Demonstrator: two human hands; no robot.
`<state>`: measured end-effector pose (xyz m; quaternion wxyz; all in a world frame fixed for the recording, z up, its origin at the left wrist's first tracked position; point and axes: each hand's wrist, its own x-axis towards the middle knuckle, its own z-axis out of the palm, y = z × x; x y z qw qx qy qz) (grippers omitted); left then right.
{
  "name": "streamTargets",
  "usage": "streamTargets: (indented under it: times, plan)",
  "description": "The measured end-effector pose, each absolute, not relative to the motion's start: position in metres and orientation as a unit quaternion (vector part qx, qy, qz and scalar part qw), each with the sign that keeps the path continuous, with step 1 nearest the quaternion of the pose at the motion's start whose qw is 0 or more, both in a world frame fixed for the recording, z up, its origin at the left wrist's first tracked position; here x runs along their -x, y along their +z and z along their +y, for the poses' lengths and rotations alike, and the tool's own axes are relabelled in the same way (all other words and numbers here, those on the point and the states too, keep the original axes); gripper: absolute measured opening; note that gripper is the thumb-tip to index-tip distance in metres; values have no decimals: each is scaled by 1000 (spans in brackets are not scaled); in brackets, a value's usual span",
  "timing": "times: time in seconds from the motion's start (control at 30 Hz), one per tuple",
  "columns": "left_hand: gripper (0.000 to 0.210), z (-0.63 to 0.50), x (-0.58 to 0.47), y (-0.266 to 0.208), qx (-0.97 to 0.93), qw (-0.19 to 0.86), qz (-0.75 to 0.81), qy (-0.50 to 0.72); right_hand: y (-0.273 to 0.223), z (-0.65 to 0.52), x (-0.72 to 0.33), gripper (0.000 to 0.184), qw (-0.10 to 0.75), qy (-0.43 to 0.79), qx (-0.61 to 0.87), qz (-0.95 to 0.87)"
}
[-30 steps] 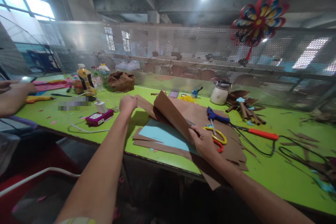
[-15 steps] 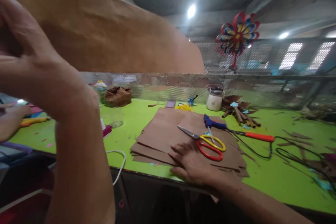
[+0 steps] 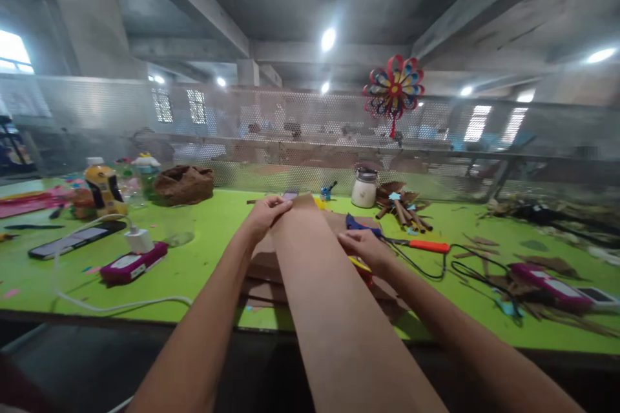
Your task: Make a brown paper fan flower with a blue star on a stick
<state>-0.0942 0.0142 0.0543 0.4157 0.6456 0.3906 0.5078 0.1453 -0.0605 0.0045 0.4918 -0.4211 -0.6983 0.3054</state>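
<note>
A long strip of brown kraft paper (image 3: pixel 320 284) runs from the middle of the table down toward me, its lower end out of view. My left hand (image 3: pixel 265 216) pinches its far left corner between thumb and fingers. At the strip's right edge, my right hand (image 3: pixel 369 250) has its thumb and fingertips closed on the paper. Beneath the strip lies a stack of brown paper sheets (image 3: pixel 265 264), mostly covered. Scissors with a yellow and a red handle (image 3: pixel 359 264) show only in part by my right wrist. Just beyond that hand rests a blue glue gun (image 3: pixel 362 226).
An orange-handled tool (image 3: pixel 429 246) and black cables lie to the right. Behind stand a lidded glass jar (image 3: pixel 364 188), rolled brown paper pieces (image 3: pixel 402 210) and a crumpled brown paper bag (image 3: pixel 184 184). A purple power strip (image 3: pixel 133 263) with a white charger is at left.
The paper has come down from high on the left to lie over the stack. My left hand has lowered to its far end; my right hand has lifted off the stack to its edge.
</note>
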Motion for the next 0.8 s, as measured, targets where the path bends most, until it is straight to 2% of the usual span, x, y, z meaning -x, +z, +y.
streamTargets:
  times: [0.07, 0.13, 0.33, 0.47, 0.63, 0.8]
  plan:
    - [31, 16, 85, 44, -668, 414, 402, 471, 8, -49, -151, 41, 454, 444, 405, -658]
    - [30, 16, 74, 38, -699, 406, 408, 425, 10, -37, -150, 40, 462, 501, 399, -613]
    - [22, 10, 53, 29, -745, 461, 343, 338, 2, -5, -141, 28, 495, 441, 424, -617]
    - [31, 14, 52, 17, -705, 515, 329, 360, -11, 1, -146, 29, 525, 420, 426, -605]
    - [20, 25, 46, -5, -651, 540, 364, 390, -25, 1, -158, 27, 540, 411, 417, -604]
    - [20, 28, 32, -21, -623, 567, 352, 408, -30, 3, -172, 31, 550, 421, 421, -586]
